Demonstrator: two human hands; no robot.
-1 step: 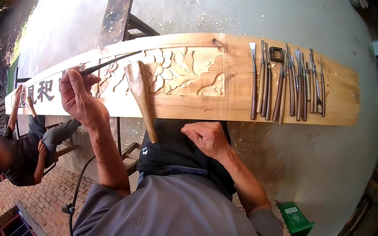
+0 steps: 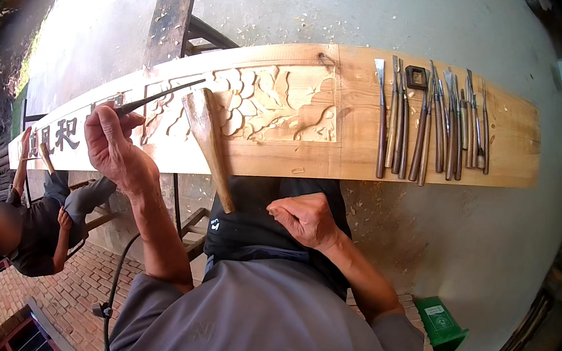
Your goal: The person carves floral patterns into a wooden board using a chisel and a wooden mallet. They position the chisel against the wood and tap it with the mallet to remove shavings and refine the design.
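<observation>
In the head view, the hands show no evident change of grip from the frame just before; only the framing shifts slightly, so the work stands at the same point. The left hand (image 2: 118, 147) has its fingers pinched around a slim dark pointed tool (image 2: 160, 96), raised with its tip toward a shallow floral relief (image 2: 273, 103) in a long pale wooden board (image 2: 353, 142), which serves as the worktop. Contact between tip and wood cannot be confirmed. The right hand (image 2: 311, 218) is over the lap, fingers curled closed, with nothing visible in them. A tapered brown wooden mallet (image 2: 211, 141) lies between the hands across the board's near edge, its head obstructing part of the relief and its handle projecting over the lap. To the right are a row of steel chisels with wooden handles (image 2: 424, 152) and a small dark square block (image 2: 408, 78). A seated co-worker (image 2: 40, 229) occupies the far left, and a thin black cable (image 2: 111, 295) hangs beside the wearer's left arm.
</observation>
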